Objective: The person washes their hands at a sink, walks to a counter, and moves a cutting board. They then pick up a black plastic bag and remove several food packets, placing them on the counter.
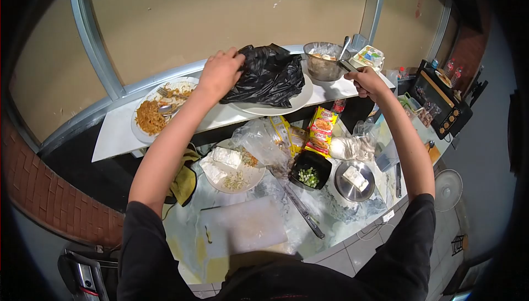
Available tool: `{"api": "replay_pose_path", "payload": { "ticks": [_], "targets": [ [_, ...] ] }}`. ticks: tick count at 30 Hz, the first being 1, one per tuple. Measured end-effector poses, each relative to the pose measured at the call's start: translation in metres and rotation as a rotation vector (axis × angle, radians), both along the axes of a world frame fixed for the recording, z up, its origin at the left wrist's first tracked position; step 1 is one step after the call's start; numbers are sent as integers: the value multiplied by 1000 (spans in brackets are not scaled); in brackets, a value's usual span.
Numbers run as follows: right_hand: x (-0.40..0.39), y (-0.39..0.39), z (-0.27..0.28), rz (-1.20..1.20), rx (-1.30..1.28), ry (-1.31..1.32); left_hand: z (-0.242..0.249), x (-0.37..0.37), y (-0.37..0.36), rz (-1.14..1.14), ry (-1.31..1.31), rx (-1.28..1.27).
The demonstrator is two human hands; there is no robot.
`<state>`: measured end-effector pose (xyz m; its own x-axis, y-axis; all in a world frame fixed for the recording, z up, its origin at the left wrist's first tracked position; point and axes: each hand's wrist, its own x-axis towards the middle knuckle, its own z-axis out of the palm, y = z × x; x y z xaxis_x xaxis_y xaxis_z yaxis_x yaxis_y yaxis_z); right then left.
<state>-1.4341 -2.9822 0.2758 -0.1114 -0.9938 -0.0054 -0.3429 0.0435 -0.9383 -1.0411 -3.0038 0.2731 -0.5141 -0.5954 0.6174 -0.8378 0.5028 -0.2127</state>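
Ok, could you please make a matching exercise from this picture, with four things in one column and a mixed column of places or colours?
Column one
1. Left hand
2. Chopped greens
3. Cutting board
4. Racik packets

Column two
A. In a black dish
B. Yellow and red
C. At the black bag
D. Pale, flat on the table

Right pairs: 1-C, 2-A, 3-D, 4-B

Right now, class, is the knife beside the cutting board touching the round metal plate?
Apart: the head view shows marbled tabletop between the knife and the round metal plate.
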Motion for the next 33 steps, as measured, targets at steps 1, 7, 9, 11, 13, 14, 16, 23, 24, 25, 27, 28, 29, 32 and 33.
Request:
{"api": "replay_pose_path", "payload": {
  "ticks": [1, 7, 9, 11, 13, 14, 16, 23, 24, 25, 27, 28, 29, 32, 33],
  "targets": [
    [1, -3, -3, -5, 17, -5, 1, 4, -6, 0, -8, 0],
    [1, -30, -21, 11, 44, -61, 8, 32, -24, -332, 908, 319],
    [1, -38, -24, 12, 62, -9, 10, 34, -20, -353, 919, 326],
    [0, -46, -29, 21, 77, 0, 12, 33, -13, -420, 1118, 396],
    [-1, -48, -32, 31, 89, 10, 14, 33, -4, -481, 1151, 472],
    [2, -46, -28, -37, -27, 358, 16, 30, 2, -501, 1158, 461],
    [8, -41, -35, -271, -563, 1117, 17, 26, 8, -520, 1161, 446],
    [115, -14, -3, 161, -276, 476, 22, 11, 18, -768, 1461, 509],
    [122, -11, -1, 207, -206, 361, 25, 15, 19, -822, 1491, 532],
    [129, -9, 1, 256, -139, 246, 28, 19, 20, -875, 1521, 549],
    [119, -38, -13, 273, -188, 125, 35, 28, 32, -863, 1527, 495],
    [111, -50, -17, 287, -225, 7, 37, 39, 35, -860, 1531, 456],
    [104, -49, -9, 311, -212, -38, 38, 50, 39, -856, 1536, 418],
    [104, -17, 17, 94, -384, 74, 46, 71, 58, -780, 1506, 424],
    [103, -17, 18, 93, -385, 77, 48, 73, 65, -715, 1404, 412]
  ]
}}
